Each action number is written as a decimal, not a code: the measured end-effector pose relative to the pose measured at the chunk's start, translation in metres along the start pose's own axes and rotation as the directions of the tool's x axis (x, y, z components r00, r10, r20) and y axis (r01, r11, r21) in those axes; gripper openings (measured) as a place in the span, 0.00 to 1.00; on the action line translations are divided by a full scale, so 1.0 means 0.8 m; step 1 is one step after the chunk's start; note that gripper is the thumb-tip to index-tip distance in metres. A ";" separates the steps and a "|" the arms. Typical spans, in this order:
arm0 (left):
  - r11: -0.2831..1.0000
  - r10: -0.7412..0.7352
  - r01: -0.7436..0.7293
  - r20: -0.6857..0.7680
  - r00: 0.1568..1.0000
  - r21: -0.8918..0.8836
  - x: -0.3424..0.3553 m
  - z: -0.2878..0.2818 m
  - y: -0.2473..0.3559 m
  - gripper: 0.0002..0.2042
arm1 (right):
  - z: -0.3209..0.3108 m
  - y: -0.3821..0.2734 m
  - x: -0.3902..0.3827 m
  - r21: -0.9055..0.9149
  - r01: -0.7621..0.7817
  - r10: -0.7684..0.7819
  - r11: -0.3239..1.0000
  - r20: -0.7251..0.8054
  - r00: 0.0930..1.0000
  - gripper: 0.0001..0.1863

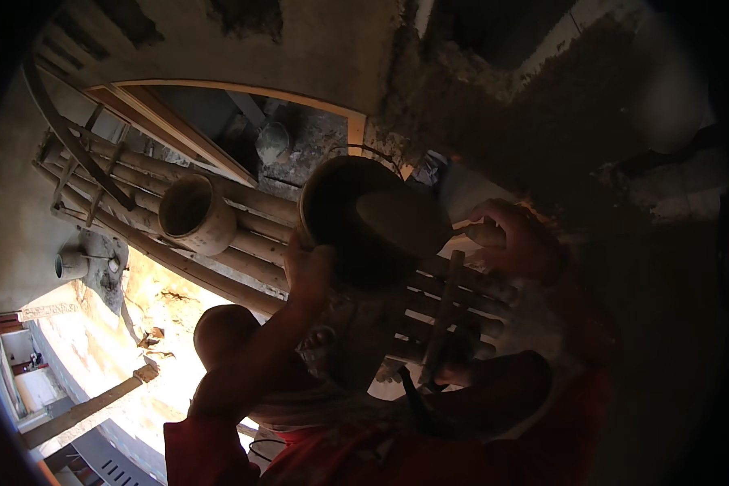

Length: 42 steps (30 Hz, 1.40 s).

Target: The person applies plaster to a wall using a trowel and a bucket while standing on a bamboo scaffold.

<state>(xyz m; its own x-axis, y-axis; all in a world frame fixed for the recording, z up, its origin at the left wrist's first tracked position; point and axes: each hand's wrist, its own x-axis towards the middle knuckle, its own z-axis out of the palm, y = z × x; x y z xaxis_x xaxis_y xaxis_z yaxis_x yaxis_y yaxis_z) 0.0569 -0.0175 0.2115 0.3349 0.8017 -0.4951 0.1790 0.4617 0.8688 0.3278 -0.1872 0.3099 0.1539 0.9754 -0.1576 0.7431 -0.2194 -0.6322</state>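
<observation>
Dark bucket (pixel 332 190), likely stiff and heavy: my left hand (pixel 309 271) curls at its rim, a sound hold; my right hand (pixel 528 243) wraps the trowel (pixel 484 235) handle.

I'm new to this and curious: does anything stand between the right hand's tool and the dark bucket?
Nothing visible: the right hand holds a trowel-like tool, its blade over the dark bucket, which the left hand holds.
</observation>
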 end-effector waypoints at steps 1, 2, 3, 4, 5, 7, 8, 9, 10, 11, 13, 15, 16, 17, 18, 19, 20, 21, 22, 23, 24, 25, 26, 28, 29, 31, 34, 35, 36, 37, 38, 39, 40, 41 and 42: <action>0.999 0.036 -0.036 -0.012 0.999 0.011 0.005 -0.007 -0.009 0.30 | -0.015 -0.010 -0.003 0.012 -0.029 0.028 1.000 0.043 0.999 0.21; 0.997 0.072 -0.072 -0.025 0.997 0.022 0.011 -0.016 -0.024 0.30 | -0.023 -0.013 -0.003 0.022 -0.057 0.055 0.998 0.087 0.995 0.22; 0.994 0.110 -0.109 -0.026 0.994 0.031 0.012 -0.015 -0.026 0.30 | -0.028 -0.006 -0.005 0.011 -0.075 0.073 0.997 0.120 0.990 0.22; 0.993 0.110 -0.109 -0.034 0.993 0.047 0.013 -0.014 -0.028 0.30 | -0.032 0.003 -0.005 0.001 -0.090 0.089 0.996 0.154 0.984 0.22; 0.992 0.112 -0.109 -0.043 0.993 0.062 0.014 -0.014 -0.029 0.30 | -0.037 0.014 -0.004 -0.009 -0.105 0.105 0.994 0.188 0.977 0.22; 0.992 0.112 -0.110 -0.028 0.993 0.064 0.012 -0.005 -0.027 0.30 | -0.037 0.094 0.013 0.035 -0.293 0.292 0.955 0.046 0.955 0.21; 0.993 0.107 -0.107 -0.003 0.994 0.053 0.012 0.000 -0.028 0.30 | -0.041 0.127 0.012 0.069 -0.385 0.387 0.920 -0.019 0.922 0.21; 0.993 0.104 -0.104 0.007 0.995 0.049 0.012 -0.002 -0.027 0.30 | -0.056 0.132 0.006 0.190 -0.373 0.397 0.908 -0.110 0.911 0.20; 0.992 0.110 -0.109 -0.004 0.994 0.066 0.011 -0.004 -0.025 0.30 | -0.080 0.126 0.001 0.308 -0.341 0.411 0.888 -0.198 0.890 0.19; 0.990 0.114 -0.113 -0.009 0.993 0.081 0.009 -0.002 -0.023 0.30 | -0.111 0.117 -0.016 0.125 -0.276 0.300 0.953 -0.286 0.910 0.21; 0.991 0.113 -0.113 0.011 0.994 0.076 0.007 0.005 -0.020 0.30 | -0.149 0.085 -0.049 -0.118 -0.188 0.131 0.975 -0.374 0.918 0.22; 0.994 0.105 -0.105 0.029 0.994 0.028 0.005 0.006 -0.017 0.30 | -0.153 0.052 -0.061 -0.220 -0.117 0.021 0.968 -0.396 0.918 0.23; 0.995 0.096 -0.097 0.035 0.995 0.039 0.003 0.010 -0.016 0.30 | -0.145 0.042 -0.061 -0.196 -0.154 0.081 0.968 -0.338 0.938 0.23; 0.995 0.087 -0.089 0.038 0.995 0.050 0.001 0.014 -0.014 0.30 | -0.130 0.032 -0.056 -0.173 -0.192 0.139 0.966 -0.277 0.951 0.24; 0.995 0.080 -0.082 0.047 0.996 0.058 -0.001 0.019 -0.012 0.30 | -0.117 0.024 -0.053 -0.157 -0.233 0.197 0.960 -0.216 0.956 0.24; 0.992 0.088 -0.093 0.055 0.995 0.088 -0.004 0.027 -0.008 0.29 | -0.099 0.027 -0.052 -0.158 -0.261 0.243 0.952 -0.125 0.962 0.24; 0.988 0.097 -0.103 0.063 0.993 0.119 -0.008 0.036 -0.005 0.29 | -0.080 0.033 -0.050 -0.161 -0.287 0.286 0.944 -0.033 0.958 0.23; 0.981 0.108 -0.116 0.062 0.992 0.157 -0.011 0.041 -0.002 0.29 | -0.061 0.037 -0.043 -0.229 -0.228 0.243 0.947 0.042 0.969 0.22; 0.974 0.136 -0.146 0.066 0.988 0.173 -0.013 0.043 -0.003 0.29 | -0.041 0.038 -0.036 -0.287 -0.162 0.203 0.944 0.120 0.972 0.21; 0.966 0.164 -0.175 0.072 0.984 0.188 -0.015 0.044 -0.004 0.28 | -0.021 0.032 -0.029 -0.388 -0.154 0.202 0.909 0.087 0.976 0.20; 0.958 0.190 -0.202 0.077 0.979 0.202 -0.017 0.042 -0.004 0.28 | -0.001 0.021 -0.020 -0.485 -0.147 0.199 0.862 0.056 0.978 0.18; 0.939 0.233 -0.245 0.079 0.969 0.240 -0.019 0.043 -0.006 0.29 | 0.016 0.016 -0.015 -0.578 -0.149 0.195 0.803 0.019 0.981 0.17; 0.917 0.275 -0.288 0.082 0.958 0.277 -0.020 0.044 -0.008 0.29 | 0.035 0.021 -0.010 -0.673 -0.042 0.001 0.738 -0.061 0.998 0.16; 0.879 0.329 -0.346 0.108 0.938 0.328 -0.021 0.050 -0.014 0.30 | 0.073 0.039 -0.002 -0.860 0.087 -0.384 0.503 -0.132 0.914 0.15; 0.863 0.342 -0.365 0.128 0.931 0.350 -0.021 0.055 -0.016 0.30 | 0.090 0.053 0.003 -0.877 0.046 -0.237 0.478 -0.078 0.968 0.16; 0.841 0.359 -0.382 0.133 0.924 0.383 -0.024 0.050 -0.012 0.31 | 0.109 0.041 0.031 -0.866 0.068 -0.108 0.495 0.016 0.994 0.17; 0.823 0.393 -0.425 0.161 0.905 0.376 -0.032 0.052 -0.002 0.31 | 0.109 0.025 0.046 -0.759 0.063 0.017 0.648 0.098 0.995 0.17; 0.807 0.419 -0.450 0.165 0.893 0.383 -0.029 0.055 -0.010 0.32 | 0.109 0.030 0.045 -0.716 0.031 0.086 0.697 0.126 0.988 0.17; 0.785 0.447 -0.467 0.150 0.882 0.407 -0.030 0.053 -0.010 0.32 | 0.114 0.036 0.047 -0.653 0.035 0.078 0.757 0.143 0.987 0.17; 0.798 0.430 -0.449 0.144 0.891 0.402 -0.034 0.051 -0.010 0.32 | 0.116 0.044 0.046 -0.584 0.038 0.069 0.811 0.161 0.985 0.17; 0.810 0.412 -0.431 0.139 0.901 0.397 -0.039 0.050 -0.009 0.33 | 0.120 0.052 0.047 -0.511 0.041 0.060 0.859 0.179 0.982 0.17; 0.828 0.392 -0.419 0.150 0.908 0.374 -0.043 0.053 -0.005 0.33 | 0.121 0.059 0.040 -0.429 -0.005 0.084 0.903 0.167 0.982 0.17; 0.798 0.417 -0.463 0.201 0.887 0.387 -0.044 0.052 -0.002 0.35 | 0.125 0.065 0.032 -0.341 -0.050 0.109 0.939 0.157 0.982 0.17; 0.791 0.412 -0.466 0.218 0.885 0.396 -0.047 0.052 0.002 0.35 | 0.131 0.069 0.026 -0.249 -0.095 0.135 0.964 0.148 0.980 0.16; 0.780 0.410 -0.471 0.231 0.882 0.411 -0.050 0.052 0.008 0.34 | 0.141 0.074 0.024 -0.148 -0.088 0.109 0.985 0.140 0.984 0.17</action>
<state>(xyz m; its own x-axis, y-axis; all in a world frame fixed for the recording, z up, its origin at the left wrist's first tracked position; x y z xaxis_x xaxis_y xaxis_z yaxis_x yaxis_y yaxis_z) 0.0830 -0.0626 0.2374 0.5824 0.8092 -0.0776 0.3626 -0.1732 0.9157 0.3014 -0.1842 0.1835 0.1411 0.9331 -0.3307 0.8150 -0.2992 -0.4962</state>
